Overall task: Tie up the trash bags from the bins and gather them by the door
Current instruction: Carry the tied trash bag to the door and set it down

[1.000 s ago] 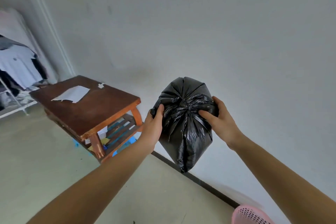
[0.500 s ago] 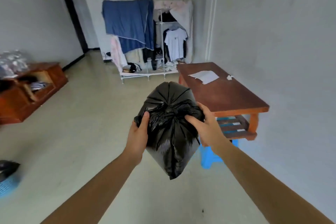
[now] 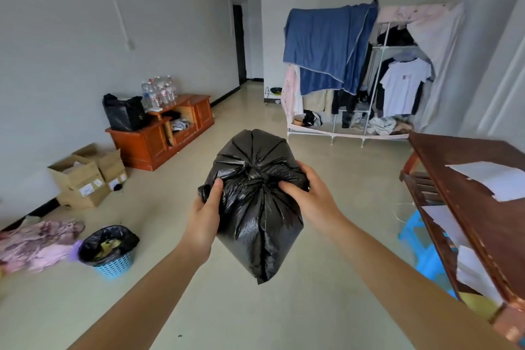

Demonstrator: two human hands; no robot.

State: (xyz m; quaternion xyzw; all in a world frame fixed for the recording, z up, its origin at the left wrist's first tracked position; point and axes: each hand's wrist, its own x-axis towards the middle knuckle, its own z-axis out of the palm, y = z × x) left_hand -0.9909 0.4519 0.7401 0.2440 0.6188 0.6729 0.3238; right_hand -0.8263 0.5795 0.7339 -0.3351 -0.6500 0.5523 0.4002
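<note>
The room was big and pale, with a clothes rack [image 3: 369, 71] at the far wall and a dark doorway [image 3: 240, 45] beyond it. A black trash bag [image 3: 255, 207] hung in the air over the floor. The left hand [image 3: 203, 221] and the right hand [image 3: 308, 199] each squeezed one side of it, close to the bunched knot [image 3: 251, 172], probably so it would not slip open. A blue bin [image 3: 109, 248] on the floor had its bag open, so that one likely needed tying too.
</note>
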